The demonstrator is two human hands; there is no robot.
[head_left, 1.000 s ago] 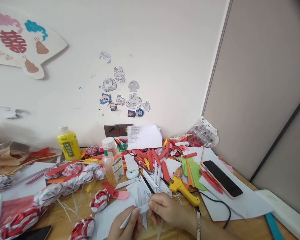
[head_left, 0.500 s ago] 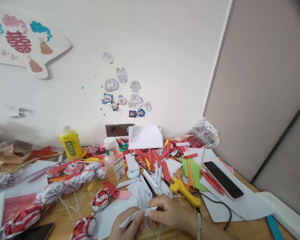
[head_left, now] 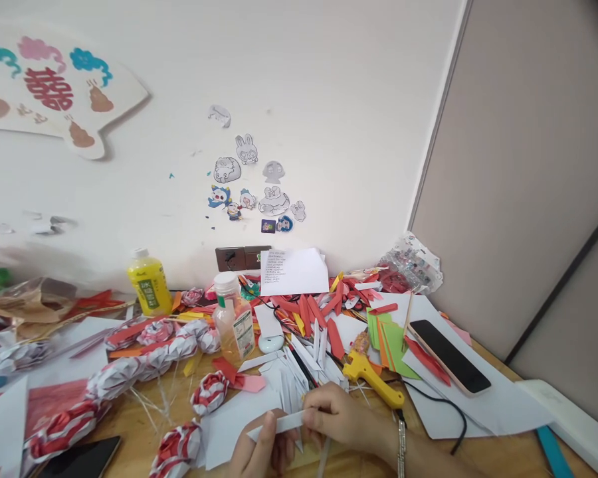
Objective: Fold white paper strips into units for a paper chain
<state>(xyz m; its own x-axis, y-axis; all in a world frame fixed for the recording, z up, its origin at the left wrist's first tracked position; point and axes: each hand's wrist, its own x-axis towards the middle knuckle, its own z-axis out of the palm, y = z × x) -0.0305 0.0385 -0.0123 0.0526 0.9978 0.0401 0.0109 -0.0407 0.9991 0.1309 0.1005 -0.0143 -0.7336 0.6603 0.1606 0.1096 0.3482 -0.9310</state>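
Note:
Between my two hands, near the front edge of the view, is a narrow folded white paper strip (head_left: 286,423). My left hand (head_left: 260,446) grips its left end, the thumb lying along it. My right hand (head_left: 335,417) pinches the right end between thumb and fingers; a bracelet circles that wrist. Just beyond the hands lies a heap of folded white paper pieces (head_left: 279,380). A white sheet (head_left: 229,425) rests left of my left hand. The yellow glue gun (head_left: 373,382) lies close beyond my right hand, its black cord trailing right.
Red-and-white folded paper rings (head_left: 210,393) and a twisted paper chain (head_left: 129,372) spread over the left side. A clear jar (head_left: 233,325) and a yellow bottle (head_left: 149,282) stand behind. Red paper pieces (head_left: 306,312) pile by the wall. A phone (head_left: 450,357) lies on papers at right.
The view has shifted slightly, so everything sits a little farther right. My left thumb now points more upward, and the strip lies flatter between my hands.

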